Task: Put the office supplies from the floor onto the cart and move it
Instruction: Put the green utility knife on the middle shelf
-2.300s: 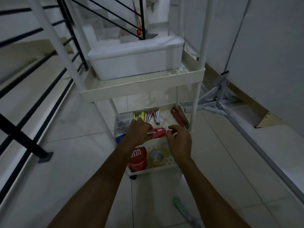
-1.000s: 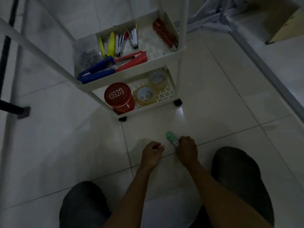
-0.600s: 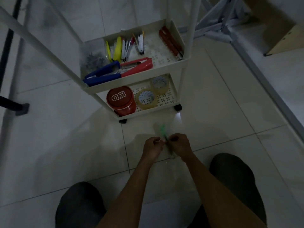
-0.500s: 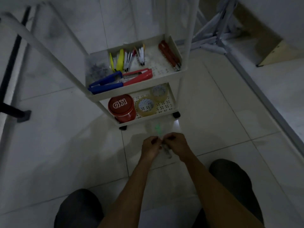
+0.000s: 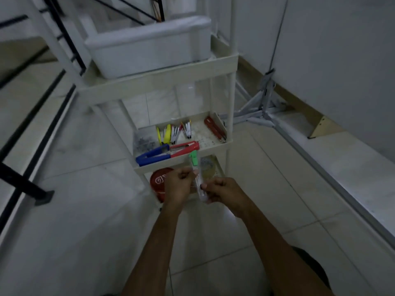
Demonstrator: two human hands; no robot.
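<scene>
Pale tiled floor (image 5: pixel 74 210) fills most of the view, with a black railing (image 5: pixel 27 129) running along its left side. A white three-tier cart (image 5: pixel 162 79) stands on the floor in the middle. On its top tier sits a white bin (image 5: pixel 149 45) that takes up most of that tier. A folded grey metal stand (image 5: pixel 260 112) lies on the floor to the right of the cart, against the wall.

Both bare forearms reach forward from the bottom edge. The left hand (image 5: pixel 178 184) and right hand (image 5: pixel 224 190) meet just in front of the cart's lower tiers. A red tin (image 5: pixel 159 182) on the bottom tier is partly hidden behind the left hand, with a tape roll (image 5: pixel 208 169) to its right.

On the middle tier a blue stapler (image 5: pixel 152 155) and a red stapler (image 5: pixel 184 147) lie end to end along the front rim. Behind them are a clear bag of small dark clips (image 5: pixel 144 142), a row of pens (image 5: pixel 167 133) and some red pieces (image 5: pixel 214 130) by the right wall.

The green-capped clear tool (image 5: pixel 193 159) is off the floor and not yet on the cart — both hands hold it up, green end toward the middle tier. The left grip is clamped on its middle and the right grip on its near end.
</scene>
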